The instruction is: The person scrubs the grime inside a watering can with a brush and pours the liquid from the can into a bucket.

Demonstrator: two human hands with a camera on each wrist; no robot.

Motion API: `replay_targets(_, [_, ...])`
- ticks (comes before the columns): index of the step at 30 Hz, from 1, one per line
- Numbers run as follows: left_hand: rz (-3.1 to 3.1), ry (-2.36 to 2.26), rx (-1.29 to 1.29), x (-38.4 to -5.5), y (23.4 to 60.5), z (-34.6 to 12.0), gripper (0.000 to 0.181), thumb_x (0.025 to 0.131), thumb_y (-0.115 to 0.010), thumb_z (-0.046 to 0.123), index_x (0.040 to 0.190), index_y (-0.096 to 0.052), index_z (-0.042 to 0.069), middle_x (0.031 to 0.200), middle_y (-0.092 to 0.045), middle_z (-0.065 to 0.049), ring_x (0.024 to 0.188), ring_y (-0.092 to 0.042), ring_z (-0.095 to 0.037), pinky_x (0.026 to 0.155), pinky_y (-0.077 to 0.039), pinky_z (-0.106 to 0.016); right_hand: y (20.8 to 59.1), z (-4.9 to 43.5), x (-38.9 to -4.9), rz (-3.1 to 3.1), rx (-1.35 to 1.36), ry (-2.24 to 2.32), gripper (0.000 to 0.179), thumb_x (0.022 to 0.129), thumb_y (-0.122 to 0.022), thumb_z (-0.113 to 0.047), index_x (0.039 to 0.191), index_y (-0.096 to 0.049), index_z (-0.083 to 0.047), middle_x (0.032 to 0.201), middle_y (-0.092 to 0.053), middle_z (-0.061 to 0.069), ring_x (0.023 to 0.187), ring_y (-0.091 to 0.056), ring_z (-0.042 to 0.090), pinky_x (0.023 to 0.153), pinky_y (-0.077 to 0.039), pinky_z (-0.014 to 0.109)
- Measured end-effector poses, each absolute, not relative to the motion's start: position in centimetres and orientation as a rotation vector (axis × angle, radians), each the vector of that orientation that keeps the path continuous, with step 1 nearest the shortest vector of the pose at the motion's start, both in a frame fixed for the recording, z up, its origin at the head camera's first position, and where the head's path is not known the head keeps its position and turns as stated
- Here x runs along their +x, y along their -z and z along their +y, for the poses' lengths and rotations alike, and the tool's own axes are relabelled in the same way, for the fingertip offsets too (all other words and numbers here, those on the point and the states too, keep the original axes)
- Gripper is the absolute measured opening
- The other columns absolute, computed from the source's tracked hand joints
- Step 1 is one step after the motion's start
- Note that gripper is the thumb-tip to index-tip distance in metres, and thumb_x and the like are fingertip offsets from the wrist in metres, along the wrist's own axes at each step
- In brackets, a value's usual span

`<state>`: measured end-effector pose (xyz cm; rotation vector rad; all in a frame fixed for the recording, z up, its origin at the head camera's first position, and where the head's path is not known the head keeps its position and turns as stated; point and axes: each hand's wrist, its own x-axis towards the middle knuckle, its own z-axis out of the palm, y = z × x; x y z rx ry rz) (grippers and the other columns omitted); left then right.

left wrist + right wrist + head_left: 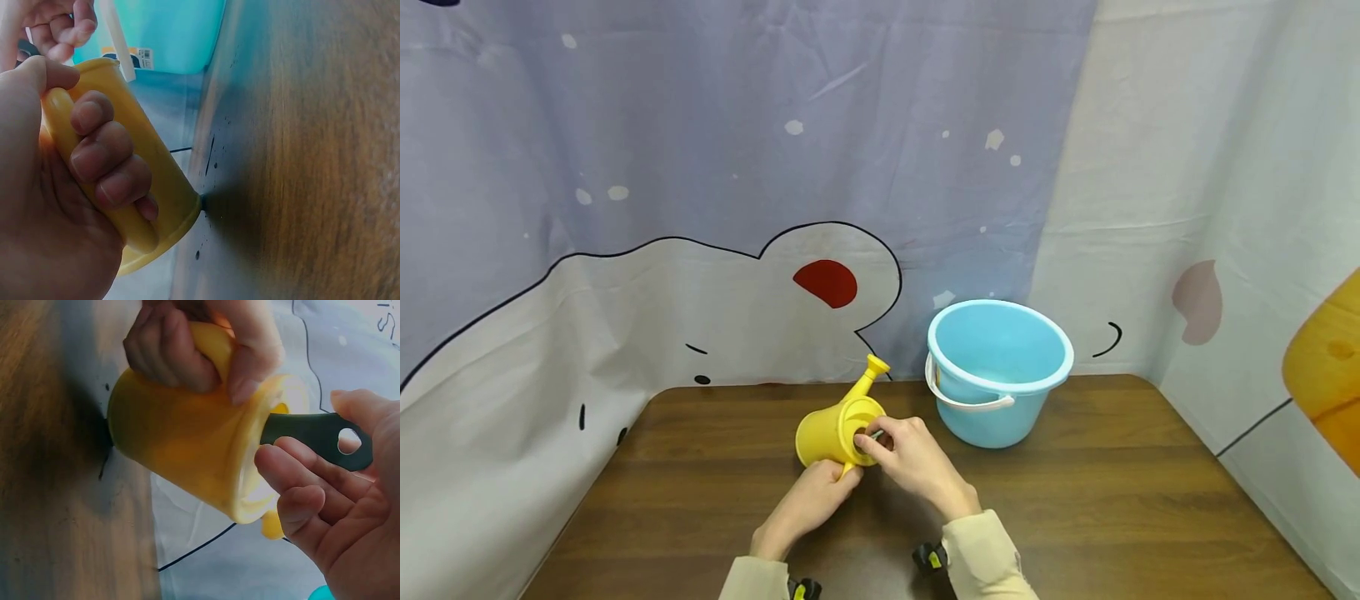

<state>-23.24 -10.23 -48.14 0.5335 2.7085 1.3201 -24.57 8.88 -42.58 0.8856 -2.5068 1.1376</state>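
Observation:
A yellow watering can (823, 437) is tilted over the table, its mouth turned toward the right hand and its spout pointing away. My left hand (811, 500) grips the can's handle (62, 119), fingers curled right round it. At the mouth, my right hand (917, 460) holds a tool by its dark green handle (312, 434) between thumb and fingers. That handle is flat, with a hanging hole near its end. Its other end goes into the can, so the tool's working part is hidden.
A light blue bucket (951, 333) with a white handle (970, 406) stands at the back of the wooden table (1112, 500), right of the can. Behind the table hangs a printed curtain (700, 167). Dark wrist cameras (929, 557) sit at both sleeves.

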Motion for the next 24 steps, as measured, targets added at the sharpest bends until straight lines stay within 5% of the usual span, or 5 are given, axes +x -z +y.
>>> replay_targets(18, [2.676, -1.362, 0.546, -23.3, 48.1, -10.2, 0.048, 0.099, -0.052, 0.033, 0.055, -0.040, 0.017, 0.050, -0.031, 0.011, 0.044, -0.023, -0.005, 0.042, -0.020, -0.023, 41.1, 9.8, -24.1, -2.388, 0.845, -1.161, 0.013, 0.094, -0.066, -0.024, 0.085, -0.070, -0.014, 0.057, -0.058, -0.010, 0.046, -0.051, -0.002, 0.046, -0.044, 0.020])
replay_targets(24, [2.679, -1.358, 0.529, -23.1, 47.9, -10.2, 0.048, 0.098, -0.054, 0.033, 0.055, -0.040, 0.017, 0.049, -0.032, 0.011, 0.043, -0.023, -0.003, 0.042, -0.021, -0.023, 41.5, 9.5, -24.3, -2.385, 0.833, -1.220, 0.017, 0.095, -0.066, -0.027, 0.089, -0.070, -0.011, 0.063, -0.064, -0.001, 0.048, -0.055, 0.003, 0.048, -0.046, 0.021])
